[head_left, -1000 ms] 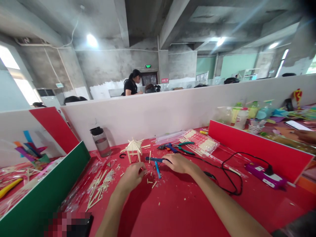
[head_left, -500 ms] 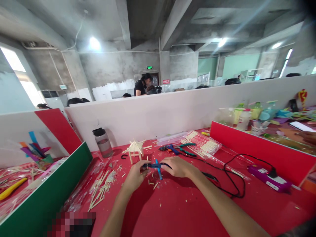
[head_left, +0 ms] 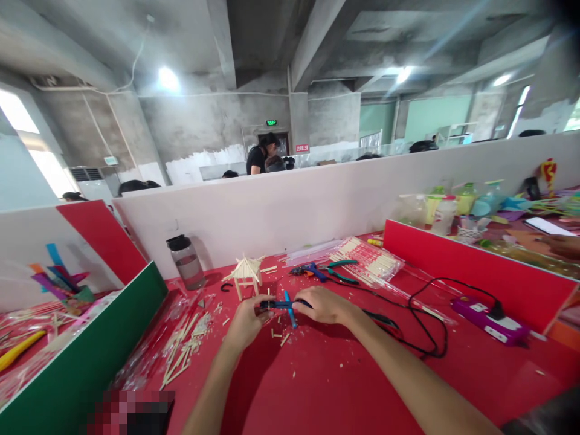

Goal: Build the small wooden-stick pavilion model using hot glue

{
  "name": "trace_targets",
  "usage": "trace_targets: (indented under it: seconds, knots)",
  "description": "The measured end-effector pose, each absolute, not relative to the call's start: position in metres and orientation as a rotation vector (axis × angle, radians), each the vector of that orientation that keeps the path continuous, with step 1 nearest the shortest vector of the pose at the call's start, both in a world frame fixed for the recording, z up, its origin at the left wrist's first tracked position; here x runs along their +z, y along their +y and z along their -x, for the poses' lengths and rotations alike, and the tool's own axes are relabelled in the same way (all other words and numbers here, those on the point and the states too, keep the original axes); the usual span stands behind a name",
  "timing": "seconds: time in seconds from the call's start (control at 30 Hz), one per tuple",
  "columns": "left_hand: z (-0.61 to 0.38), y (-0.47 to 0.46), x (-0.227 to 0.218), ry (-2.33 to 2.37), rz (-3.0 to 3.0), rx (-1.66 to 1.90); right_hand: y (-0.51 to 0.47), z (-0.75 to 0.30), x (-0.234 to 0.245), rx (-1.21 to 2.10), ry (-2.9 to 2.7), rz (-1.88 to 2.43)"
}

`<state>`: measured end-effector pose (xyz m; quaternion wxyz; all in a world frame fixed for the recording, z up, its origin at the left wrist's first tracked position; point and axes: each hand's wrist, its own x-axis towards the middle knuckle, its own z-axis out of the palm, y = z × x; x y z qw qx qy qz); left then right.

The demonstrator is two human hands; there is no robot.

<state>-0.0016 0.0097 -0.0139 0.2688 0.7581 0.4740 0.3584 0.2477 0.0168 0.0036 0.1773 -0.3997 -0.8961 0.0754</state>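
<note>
A slim dark tool [head_left: 280, 304], its kind not clear, spans the gap between both hands low over the table. My left hand [head_left: 247, 320] is closed around its left end. Closed on the other end is my right hand [head_left: 324, 305], palm down. A light-blue pen-like stick [head_left: 290, 309] crosses the dark tool between the hands; whether they touch, I cannot tell. Just behind my left hand stands a small wooden-stick pavilion [head_left: 247, 277] with a peaked roof. Short stick offcuts [head_left: 284, 339] lie under and in front of the hands.
Behind the hands lie a blue glue gun [head_left: 312, 272], green-handled pliers [head_left: 344, 277] and bundled sticks [head_left: 369, 258]. A water bottle [head_left: 185, 263] stands back left. A black cable [head_left: 446, 341] runs to a purple power strip [head_left: 492, 320]. Green [head_left: 86, 356] and red [head_left: 471, 272] dividers flank the table.
The view has shifted slightly. Both hands stay in nearly the same place on the dark tool, and the things on the table have not visibly moved.
</note>
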Motion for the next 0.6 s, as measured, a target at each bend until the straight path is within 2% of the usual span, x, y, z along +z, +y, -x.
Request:
trace_targets:
  seconds: [0.6]
  knots:
    - [0.0027, 0.0099, -0.0158, 1.243, -1.967, 0.996, 0.0169, -0.2463, 0.0014, 0.225, -2.558, 1.129]
